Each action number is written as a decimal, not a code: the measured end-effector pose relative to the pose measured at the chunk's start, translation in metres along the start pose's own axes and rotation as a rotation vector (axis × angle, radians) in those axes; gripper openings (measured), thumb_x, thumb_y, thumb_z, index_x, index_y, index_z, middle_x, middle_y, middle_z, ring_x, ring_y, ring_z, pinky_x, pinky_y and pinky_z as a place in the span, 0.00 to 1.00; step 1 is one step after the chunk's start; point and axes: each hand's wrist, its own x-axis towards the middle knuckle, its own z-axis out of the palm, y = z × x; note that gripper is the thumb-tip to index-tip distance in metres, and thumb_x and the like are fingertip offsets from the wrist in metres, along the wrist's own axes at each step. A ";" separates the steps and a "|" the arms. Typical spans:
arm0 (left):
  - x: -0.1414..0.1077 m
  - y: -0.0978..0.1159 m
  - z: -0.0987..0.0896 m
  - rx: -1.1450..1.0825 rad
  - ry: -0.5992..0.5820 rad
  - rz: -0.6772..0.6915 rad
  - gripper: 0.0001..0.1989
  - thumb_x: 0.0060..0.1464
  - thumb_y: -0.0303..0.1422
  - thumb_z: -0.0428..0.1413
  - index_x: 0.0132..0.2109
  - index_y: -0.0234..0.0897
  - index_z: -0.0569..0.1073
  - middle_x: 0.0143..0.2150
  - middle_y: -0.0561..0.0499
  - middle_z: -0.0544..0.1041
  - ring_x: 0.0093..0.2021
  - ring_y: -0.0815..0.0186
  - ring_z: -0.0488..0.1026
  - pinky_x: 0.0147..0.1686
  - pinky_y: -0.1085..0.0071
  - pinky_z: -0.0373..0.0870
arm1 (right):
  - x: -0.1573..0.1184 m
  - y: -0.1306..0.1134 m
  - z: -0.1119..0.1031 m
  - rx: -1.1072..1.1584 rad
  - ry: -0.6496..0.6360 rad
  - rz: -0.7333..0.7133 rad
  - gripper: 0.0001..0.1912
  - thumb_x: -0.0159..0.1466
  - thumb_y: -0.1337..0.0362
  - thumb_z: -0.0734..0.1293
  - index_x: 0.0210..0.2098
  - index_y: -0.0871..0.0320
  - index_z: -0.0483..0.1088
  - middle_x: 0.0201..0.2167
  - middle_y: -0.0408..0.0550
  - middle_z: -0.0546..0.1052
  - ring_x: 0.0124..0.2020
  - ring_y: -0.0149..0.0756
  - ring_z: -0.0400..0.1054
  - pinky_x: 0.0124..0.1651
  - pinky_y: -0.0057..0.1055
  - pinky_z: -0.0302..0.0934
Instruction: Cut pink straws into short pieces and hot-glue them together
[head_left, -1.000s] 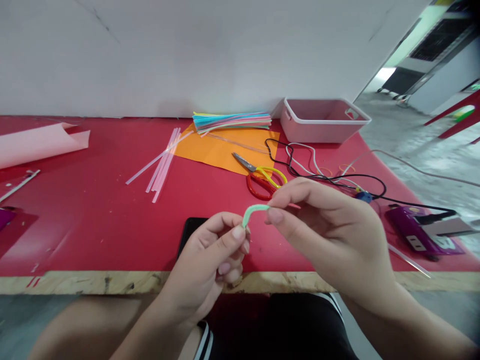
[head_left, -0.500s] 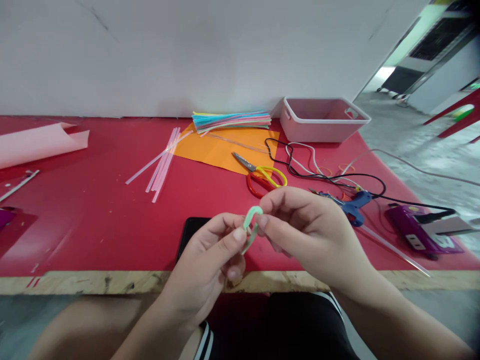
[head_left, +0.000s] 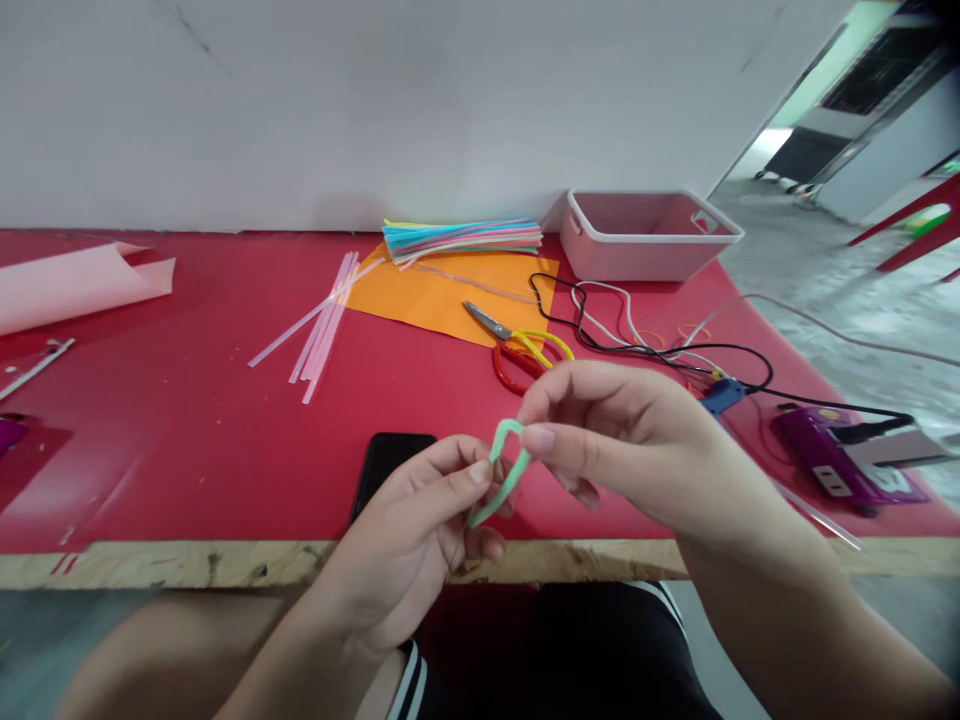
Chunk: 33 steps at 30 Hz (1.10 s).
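Observation:
A mint-green pipe cleaner (head_left: 504,494), bent into a narrow loop, is held between both hands above the table's front edge. My left hand (head_left: 431,525) pinches one side of it between thumb and fingers. At the upper right bend, my right hand (head_left: 600,435) grips it with thumb and forefinger. Part of the loop is hidden behind the left fingers. Partly covered by my left hand, a black phone (head_left: 386,465) lies on the table. Beyond my right hand lie scissors (head_left: 517,345) with one yellow and one red handle.
Behind lie a bundle of coloured pipe cleaners (head_left: 461,240) and orange paper (head_left: 427,300). Pink glue sticks (head_left: 326,325) lie left of it. A pink bin (head_left: 630,255) stands back right, near tangled cables (head_left: 637,348), a blue glue gun (head_left: 722,396) and a purple power strip (head_left: 832,465).
My right hand has shifted slightly right and up, pulling at the bend. The pipe cleaner loop now looks wider and more angular, with more of its lower strand showing.

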 end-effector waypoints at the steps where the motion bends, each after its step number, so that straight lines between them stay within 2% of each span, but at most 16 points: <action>1: 0.000 0.000 0.000 -0.001 -0.008 -0.005 0.12 0.51 0.35 0.70 0.35 0.35 0.77 0.30 0.53 0.73 0.27 0.72 0.67 0.24 0.78 0.72 | 0.001 -0.002 -0.004 -0.044 0.009 -0.051 0.10 0.62 0.61 0.75 0.35 0.60 0.74 0.22 0.38 0.73 0.18 0.22 0.63 0.20 0.21 0.58; 3: 0.000 0.000 0.000 0.004 -0.015 0.008 0.12 0.50 0.35 0.71 0.34 0.35 0.77 0.29 0.54 0.72 0.26 0.73 0.64 0.20 0.79 0.70 | 0.004 -0.007 -0.012 -0.151 0.015 -0.155 0.08 0.63 0.62 0.75 0.38 0.60 0.76 0.27 0.41 0.76 0.22 0.24 0.66 0.23 0.22 0.62; 5: -0.001 0.002 0.003 0.028 -0.009 0.025 0.12 0.50 0.34 0.71 0.34 0.34 0.77 0.30 0.54 0.72 0.27 0.73 0.64 0.19 0.80 0.72 | 0.007 -0.011 -0.022 -0.293 -0.045 -0.224 0.09 0.62 0.61 0.76 0.40 0.59 0.79 0.32 0.43 0.78 0.28 0.26 0.69 0.28 0.22 0.65; 9: -0.002 0.005 0.005 0.050 -0.040 -0.008 0.11 0.51 0.33 0.71 0.35 0.33 0.78 0.33 0.52 0.75 0.31 0.71 0.70 0.22 0.76 0.79 | 0.016 -0.016 -0.038 -0.479 -0.332 -0.286 0.12 0.63 0.59 0.76 0.44 0.58 0.82 0.36 0.46 0.80 0.33 0.27 0.71 0.33 0.22 0.66; 11: -0.002 0.004 0.003 0.001 -0.098 -0.080 0.10 0.52 0.32 0.71 0.37 0.33 0.79 0.33 0.51 0.76 0.33 0.67 0.75 0.22 0.74 0.81 | 0.022 -0.015 -0.043 -0.456 -0.470 -0.314 0.13 0.62 0.60 0.77 0.46 0.58 0.82 0.37 0.47 0.81 0.34 0.26 0.72 0.34 0.21 0.66; 13: -0.001 0.003 0.000 -0.072 -0.176 -0.139 0.09 0.53 0.31 0.69 0.39 0.34 0.79 0.33 0.51 0.77 0.34 0.65 0.79 0.21 0.74 0.81 | 0.027 -0.012 -0.045 -0.385 -0.547 -0.339 0.15 0.62 0.63 0.77 0.48 0.58 0.82 0.37 0.47 0.81 0.34 0.26 0.72 0.35 0.21 0.67; 17: 0.000 0.001 -0.005 -0.156 -0.285 -0.182 0.06 0.59 0.29 0.64 0.43 0.33 0.79 0.36 0.50 0.81 0.35 0.66 0.82 0.22 0.74 0.82 | 0.033 -0.004 -0.044 -0.206 -0.593 -0.371 0.17 0.61 0.67 0.78 0.50 0.59 0.81 0.38 0.48 0.82 0.35 0.26 0.74 0.37 0.21 0.69; 20: -0.001 0.002 -0.006 -0.165 -0.334 -0.215 0.05 0.61 0.29 0.63 0.44 0.32 0.78 0.35 0.46 0.84 0.35 0.66 0.83 0.21 0.78 0.80 | 0.034 0.003 -0.043 -0.089 -0.604 -0.349 0.16 0.62 0.70 0.76 0.49 0.59 0.82 0.39 0.49 0.82 0.33 0.25 0.76 0.35 0.19 0.69; 23: -0.002 0.003 -0.007 -0.162 -0.354 -0.268 0.07 0.60 0.31 0.65 0.42 0.33 0.77 0.33 0.42 0.86 0.27 0.70 0.81 0.18 0.84 0.75 | 0.034 0.007 -0.042 -0.022 -0.599 -0.335 0.13 0.61 0.70 0.77 0.46 0.60 0.83 0.38 0.49 0.81 0.32 0.24 0.76 0.36 0.19 0.70; 26: -0.002 0.002 -0.007 -0.134 -0.343 -0.312 0.09 0.59 0.33 0.66 0.42 0.33 0.77 0.31 0.44 0.86 0.19 0.74 0.76 0.16 0.85 0.73 | 0.034 0.011 -0.040 0.017 -0.596 -0.332 0.11 0.60 0.67 0.78 0.43 0.63 0.83 0.36 0.48 0.80 0.32 0.25 0.76 0.37 0.20 0.72; 30: -0.002 0.001 -0.007 -0.117 -0.372 -0.341 0.12 0.56 0.36 0.67 0.42 0.34 0.77 0.31 0.44 0.86 0.18 0.72 0.77 0.15 0.84 0.72 | 0.034 0.015 -0.037 0.046 -0.605 -0.318 0.10 0.61 0.64 0.78 0.40 0.64 0.83 0.35 0.49 0.80 0.32 0.27 0.77 0.36 0.22 0.73; 33: -0.002 0.002 -0.006 -0.086 -0.389 -0.367 0.12 0.56 0.38 0.67 0.41 0.35 0.76 0.28 0.45 0.85 0.14 0.74 0.73 0.13 0.85 0.68 | 0.033 0.018 -0.034 0.066 -0.590 -0.329 0.10 0.60 0.63 0.78 0.39 0.63 0.83 0.34 0.49 0.80 0.31 0.28 0.77 0.35 0.23 0.73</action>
